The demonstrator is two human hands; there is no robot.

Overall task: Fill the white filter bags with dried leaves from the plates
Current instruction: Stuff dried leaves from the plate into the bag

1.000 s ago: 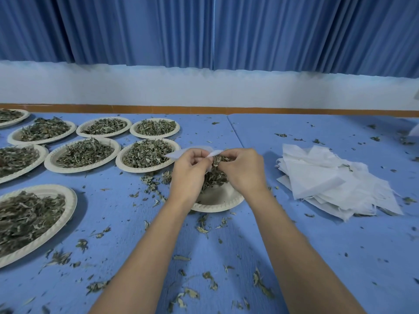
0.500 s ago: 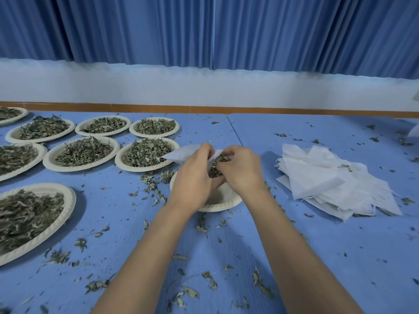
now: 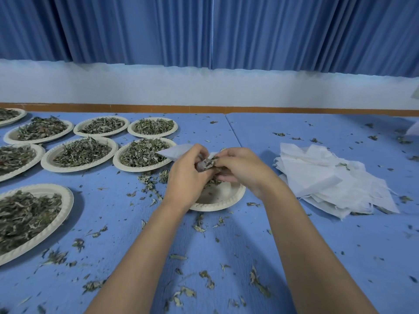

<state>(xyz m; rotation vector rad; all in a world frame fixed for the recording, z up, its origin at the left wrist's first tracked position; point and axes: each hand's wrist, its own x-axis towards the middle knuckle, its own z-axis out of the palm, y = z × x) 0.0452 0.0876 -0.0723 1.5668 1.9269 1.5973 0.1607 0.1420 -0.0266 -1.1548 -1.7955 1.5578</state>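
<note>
One blue table (image 3: 317,257) carries everything, littered with leaf crumbs (image 3: 206,277). Eight paper plates (image 3: 79,169) heaped with dried leaves (image 3: 81,151) crowd its left side, reaching back to the far edge. A loose pile of white bags (image 3: 328,177) lies toward the right edge. Near the middle sits a nearly empty plate (image 3: 217,201). Above it the left hand (image 3: 188,177) grips a white filter bag (image 3: 174,151), fingers curled round it, while the right hand (image 3: 244,168) pinches a tuft of leaves (image 3: 207,163) at the bag's mouth.
</note>
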